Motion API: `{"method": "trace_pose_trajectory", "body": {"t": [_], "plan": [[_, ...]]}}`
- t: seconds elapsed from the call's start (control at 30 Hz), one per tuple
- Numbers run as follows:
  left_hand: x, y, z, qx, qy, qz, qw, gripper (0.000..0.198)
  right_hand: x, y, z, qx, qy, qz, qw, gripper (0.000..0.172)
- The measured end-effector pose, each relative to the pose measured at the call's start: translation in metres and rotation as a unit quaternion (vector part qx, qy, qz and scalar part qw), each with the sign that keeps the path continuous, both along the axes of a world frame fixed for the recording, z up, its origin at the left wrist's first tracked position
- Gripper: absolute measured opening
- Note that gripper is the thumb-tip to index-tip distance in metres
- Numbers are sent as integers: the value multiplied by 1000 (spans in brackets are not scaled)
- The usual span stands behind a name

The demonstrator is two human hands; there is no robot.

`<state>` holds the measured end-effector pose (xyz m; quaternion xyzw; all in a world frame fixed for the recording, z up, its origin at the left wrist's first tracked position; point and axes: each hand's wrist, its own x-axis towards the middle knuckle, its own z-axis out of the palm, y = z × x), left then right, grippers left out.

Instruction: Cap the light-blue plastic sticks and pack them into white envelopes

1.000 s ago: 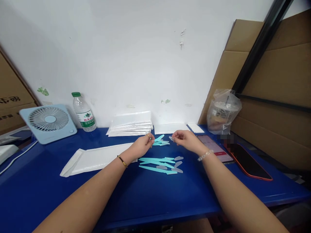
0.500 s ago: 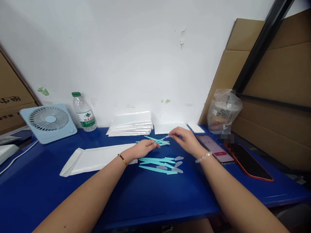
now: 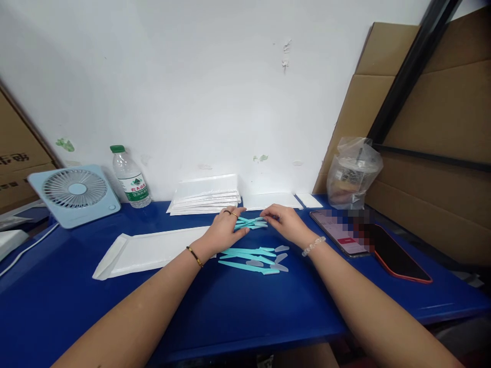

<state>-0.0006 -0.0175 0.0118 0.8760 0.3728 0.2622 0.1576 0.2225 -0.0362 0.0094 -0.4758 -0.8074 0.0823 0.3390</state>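
My left hand [image 3: 229, 227] is over the far pile of teal eyebrow razors [image 3: 255, 225], its thumb and fingers apart. It hides the handle ends of that pile. At the pile's right end, my right hand [image 3: 282, 221] is closed, thumb and fingertips pinched at the clear-capped tip of one razor [image 3: 259, 219]. Closer to me lie several more teal eyebrow razors [image 3: 245, 267] on the blue table. Several loose translucent blade caps [image 3: 282, 249] lie at and around their blade ends. Left of my left hand is a white padded envelope [image 3: 153, 248], partly covered by that wrist.
Stacked white envelopes [image 3: 207, 191] and a white card-like sheet [image 3: 270, 201] lie by the wall. A blue fan [image 3: 76, 191] and water bottle [image 3: 132, 179] stand left. On the right are two phones [image 3: 401, 255], a bagged drink cup [image 3: 351, 176] and cardboard.
My left hand has moved from holding a razor to spread fingers above the far pile. The capped razor has come down onto that pile, my right hand lowering slightly with it.
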Motion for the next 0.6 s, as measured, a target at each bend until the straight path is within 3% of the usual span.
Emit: {"method": "trace_pose_trajectory", "body": {"t": [0.07,0.13,0.23,0.37,0.5,0.6], "plan": [[-3,-2,4,-5,19,-17,1000,40,6,3,-2,-5,-10,-33,999,21],[-5,-5,7,-46,57,-72,995,32,12,2,1,-13,-24,-40,999,20],[-4,-9,8,-111,103,-115,982,24,20,-7,13,-102,-46,5,994,15],[-1,-10,5,-156,108,-90,978,21,30,-19,23,-258,-99,87,957,20],[-3,-6,3,-168,75,-72,980,23,30,-19,19,-265,-125,96,951,7],[-4,1,0,-188,5,-46,981,26,27,-15,14,-259,-49,69,962,6]]}}
